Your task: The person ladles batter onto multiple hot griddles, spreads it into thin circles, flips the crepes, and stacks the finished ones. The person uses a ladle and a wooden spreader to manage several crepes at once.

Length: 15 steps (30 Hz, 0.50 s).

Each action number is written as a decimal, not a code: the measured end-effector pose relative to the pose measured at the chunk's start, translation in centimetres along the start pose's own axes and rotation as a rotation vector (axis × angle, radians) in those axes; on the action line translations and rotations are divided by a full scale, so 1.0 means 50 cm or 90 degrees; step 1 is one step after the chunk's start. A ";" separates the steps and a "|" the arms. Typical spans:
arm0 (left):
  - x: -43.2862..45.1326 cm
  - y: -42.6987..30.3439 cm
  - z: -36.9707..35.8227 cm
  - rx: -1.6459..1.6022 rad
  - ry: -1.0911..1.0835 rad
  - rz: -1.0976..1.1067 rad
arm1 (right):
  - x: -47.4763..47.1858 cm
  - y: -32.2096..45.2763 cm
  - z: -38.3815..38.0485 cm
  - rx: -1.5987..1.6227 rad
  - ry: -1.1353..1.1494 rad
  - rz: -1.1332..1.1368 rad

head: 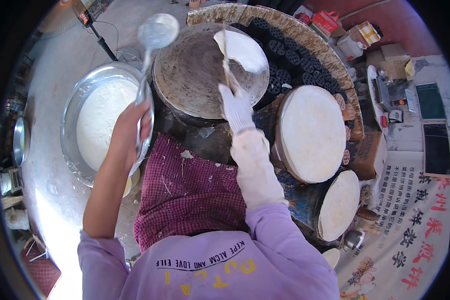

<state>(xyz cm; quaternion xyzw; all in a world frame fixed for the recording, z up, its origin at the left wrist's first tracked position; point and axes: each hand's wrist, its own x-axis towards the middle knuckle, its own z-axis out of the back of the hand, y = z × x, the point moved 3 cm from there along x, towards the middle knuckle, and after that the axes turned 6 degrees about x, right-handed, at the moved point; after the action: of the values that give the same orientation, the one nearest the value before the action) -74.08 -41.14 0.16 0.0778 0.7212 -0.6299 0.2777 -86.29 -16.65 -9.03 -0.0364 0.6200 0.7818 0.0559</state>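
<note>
My bare left hand (132,125) grips the handle of a large metal ladle (158,30), its bowl raised between the basin and the griddle and coated with white batter. Below it, a wide metal basin (68,122) holds thick white batter (103,123). In a white knit glove, my right hand (237,103) grips a thin wooden stick (225,48), blurred, over a round dark griddle (195,71). A curved patch of white batter (245,50) lies on the griddle's far right; the stick crosses its left part. Whether the stick touches the batter, I cannot tell.
Right of the griddle stands a stack of round flatbreads (313,135), with another stack (339,206) nearer me. Honeycomb coal briquettes (292,58) fill the space behind, inside a curved board wall (322,41). A fan on a pole (103,45) stands left; a banner with writing (408,225) hangs right.
</note>
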 end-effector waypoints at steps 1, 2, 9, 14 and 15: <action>-0.046 0.005 0.012 0.008 -0.042 0.014 | -0.024 -0.016 0.029 -0.096 -0.035 0.061; -0.080 0.026 0.028 0.029 -0.067 0.008 | -0.049 -0.033 0.058 -0.196 -0.080 0.117; -0.146 0.274 0.154 -0.137 -0.099 0.148 | -0.183 -0.083 0.147 -0.519 -0.118 -0.014; -0.145 0.485 0.156 -0.050 -0.262 0.156 | -0.103 -0.044 0.030 -0.406 -0.107 -0.085; -0.144 0.518 0.151 -0.018 -0.290 0.141 | -0.064 -0.064 0.009 -0.335 -0.143 -0.003</action>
<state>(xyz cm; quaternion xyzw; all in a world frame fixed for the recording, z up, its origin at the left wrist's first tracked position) -53.85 -41.56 -19.07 0.0083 0.6360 -0.5864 0.5015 -82.68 -15.65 -11.60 0.0360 0.3858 0.9147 0.1146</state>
